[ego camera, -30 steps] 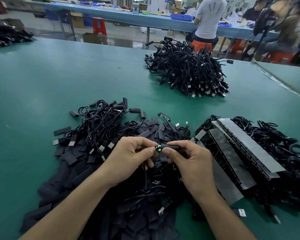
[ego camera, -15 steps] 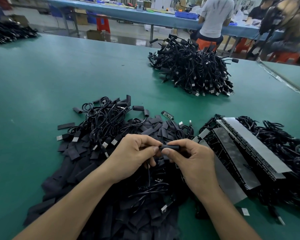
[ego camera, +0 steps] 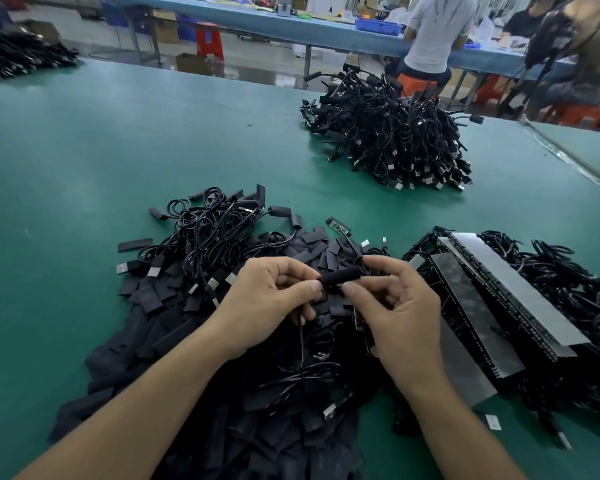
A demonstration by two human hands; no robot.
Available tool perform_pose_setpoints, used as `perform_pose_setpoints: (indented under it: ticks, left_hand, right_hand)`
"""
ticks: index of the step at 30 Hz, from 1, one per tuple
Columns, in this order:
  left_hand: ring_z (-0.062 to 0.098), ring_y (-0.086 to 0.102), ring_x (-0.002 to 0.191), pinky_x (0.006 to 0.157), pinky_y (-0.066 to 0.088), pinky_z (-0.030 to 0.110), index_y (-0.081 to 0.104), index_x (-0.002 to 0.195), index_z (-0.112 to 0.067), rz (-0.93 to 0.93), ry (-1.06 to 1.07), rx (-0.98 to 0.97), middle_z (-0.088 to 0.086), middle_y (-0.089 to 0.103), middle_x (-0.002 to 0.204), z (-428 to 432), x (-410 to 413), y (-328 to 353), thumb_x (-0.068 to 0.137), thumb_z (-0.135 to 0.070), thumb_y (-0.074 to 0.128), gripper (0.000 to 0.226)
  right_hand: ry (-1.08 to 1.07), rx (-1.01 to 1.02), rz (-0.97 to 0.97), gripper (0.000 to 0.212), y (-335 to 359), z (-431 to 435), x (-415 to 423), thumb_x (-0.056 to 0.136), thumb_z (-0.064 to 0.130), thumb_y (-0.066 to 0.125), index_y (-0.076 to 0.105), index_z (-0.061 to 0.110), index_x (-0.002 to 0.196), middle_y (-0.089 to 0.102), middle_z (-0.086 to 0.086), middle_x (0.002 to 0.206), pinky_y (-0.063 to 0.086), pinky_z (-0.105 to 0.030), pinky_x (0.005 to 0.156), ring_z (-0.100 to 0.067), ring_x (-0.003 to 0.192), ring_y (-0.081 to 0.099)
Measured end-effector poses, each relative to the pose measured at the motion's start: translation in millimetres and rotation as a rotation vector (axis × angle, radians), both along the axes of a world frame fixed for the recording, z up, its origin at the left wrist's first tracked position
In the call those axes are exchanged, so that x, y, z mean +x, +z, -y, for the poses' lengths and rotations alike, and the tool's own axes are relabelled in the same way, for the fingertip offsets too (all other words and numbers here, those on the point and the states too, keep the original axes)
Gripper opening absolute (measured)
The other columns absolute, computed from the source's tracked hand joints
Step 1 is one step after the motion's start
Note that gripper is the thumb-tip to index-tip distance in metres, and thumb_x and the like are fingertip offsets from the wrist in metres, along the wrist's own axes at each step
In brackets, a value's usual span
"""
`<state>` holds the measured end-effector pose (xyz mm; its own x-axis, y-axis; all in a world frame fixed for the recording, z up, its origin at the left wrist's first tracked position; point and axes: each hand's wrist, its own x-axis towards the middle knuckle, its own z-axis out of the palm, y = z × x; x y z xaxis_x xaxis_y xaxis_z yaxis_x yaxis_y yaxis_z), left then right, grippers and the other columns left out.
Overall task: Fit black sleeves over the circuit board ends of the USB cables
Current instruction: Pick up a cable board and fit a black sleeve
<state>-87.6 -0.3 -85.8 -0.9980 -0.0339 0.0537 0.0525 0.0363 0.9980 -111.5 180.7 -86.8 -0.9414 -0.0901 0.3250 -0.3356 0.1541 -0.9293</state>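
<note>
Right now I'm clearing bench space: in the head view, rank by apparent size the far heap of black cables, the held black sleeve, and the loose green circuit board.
1. Far heap of black cables
2. Held black sleeve
3. Loose green circuit board, though it lies farther away.

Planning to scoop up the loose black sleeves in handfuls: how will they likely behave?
The sleeves lie flat and thin, so probably light and floppy. Heaped loosely, they would likely slide apart. Flat ones shouldn't roll.

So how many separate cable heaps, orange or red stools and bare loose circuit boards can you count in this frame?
Cable heaps: 4
Stools: 4
Bare circuit boards: 1
Total: 9
</note>
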Motion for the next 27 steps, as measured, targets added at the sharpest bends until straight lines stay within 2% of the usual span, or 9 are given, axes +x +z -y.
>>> perform_pose_setpoints:
  ticks: [3, 8, 12, 15, 18, 23, 27]
  left_hand:
    - [0.018, 0.068, 0.057, 0.052, 0.052, 0.022, 0.074, 0.082, -0.013, 0.005, 0.011, 0.015, 0.017, 0.073, 0.076, -0.2, 0.2, 0.6, 0.085, -0.005, 0.074, 0.01]
    - [0.018, 0.068, 0.057, 0.052, 0.052, 0.022, 0.073, 0.08, -0.011, 0.011, 0.013, 0.042, 0.022, 0.072, 0.077, -1.3, 0.1, 1.7, 0.085, -0.005, 0.075, 0.008]
    - [0.018, 0.068, 0.056, 0.051, 0.053, 0.021, 0.07, 0.08, -0.005, 0.016, 0.01, 0.031, 0.014, 0.07, 0.067, -3.2, 0.4, 0.9, 0.085, -0.003, 0.074, 0.006]
    - [0.019, 0.068, 0.055, 0.051, 0.053, 0.02, 0.068, 0.079, -0.005, 0.014, 0.02, 0.052, 0.011, 0.071, 0.067, -3.3, 0.9, 1.9, 0.084, -0.001, 0.073, 0.008]
    - [0.019, 0.068, 0.055, 0.051, 0.053, 0.021, 0.067, 0.08, -0.004, 0.011, 0.023, 0.116, 0.015, 0.072, 0.071, -3.0, 1.1, 3.9, 0.081, -0.002, 0.074, 0.007]
    - [0.019, 0.069, 0.058, 0.052, 0.054, 0.022, 0.067, 0.083, -0.003, 0.016, -0.004, 0.16, 0.015, 0.073, 0.074, -2.6, 3.2, 7.2, 0.07, -0.016, 0.076, 0.021]
    - [0.021, 0.069, 0.061, 0.053, 0.054, 0.024, 0.068, 0.086, -0.007, 0.026, -0.023, 0.161, 0.016, 0.072, 0.075, -0.6, 4.0, 8.8, 0.078, -0.006, 0.079, 0.013]
  right_hand:
    - [-0.014, -0.043, 0.002, 0.031, 2.2, -0.1, -0.4, 0.081, 0.006, 0.078, 0.07, 0.032, 0.095, 0.075, 0.009, 0.084, 0.054, -0.017, 0.067, -0.006, 0.075, 0.07]
    - [0.021, -0.042, 0.007, 0.039, 3.6, 3.4, 1.9, 0.08, 0.002, 0.078, 0.071, 0.036, 0.096, 0.076, 0.012, 0.086, 0.053, -0.013, 0.073, -0.005, 0.081, 0.072]
    - [0.033, 0.051, -0.01, 0.05, 2.3, 4.8, 3.8, 0.078, 0.003, 0.081, 0.065, 0.045, 0.101, 0.073, 0.024, 0.09, 0.052, -0.01, 0.071, 0.001, 0.082, 0.071]
    - [0.041, 0.084, 0.003, 0.052, 2.9, 5.8, 4.0, 0.076, 0.005, 0.083, 0.063, 0.047, 0.101, 0.072, 0.025, 0.091, 0.053, -0.012, 0.072, -0.001, 0.082, 0.071]
    - [0.048, 0.054, 0.008, 0.044, 3.0, 5.4, 3.8, 0.077, 0.004, 0.081, 0.068, 0.041, 0.095, 0.075, 0.018, 0.087, 0.055, -0.014, 0.07, -0.003, 0.079, 0.072]
    - [0.011, -0.056, 0.066, 0.016, 4.2, 1.4, -0.2, 0.087, 0.006, 0.072, 0.073, 0.022, 0.089, 0.074, 0.0, 0.075, 0.05, -0.013, 0.059, -0.007, 0.065, 0.069]
    - [0.017, -0.039, 0.11, 0.015, 11.5, -0.3, -1.1, 0.088, 0.005, 0.07, 0.072, 0.02, 0.087, 0.074, -0.002, 0.073, 0.05, -0.018, 0.054, -0.008, 0.062, 0.067]
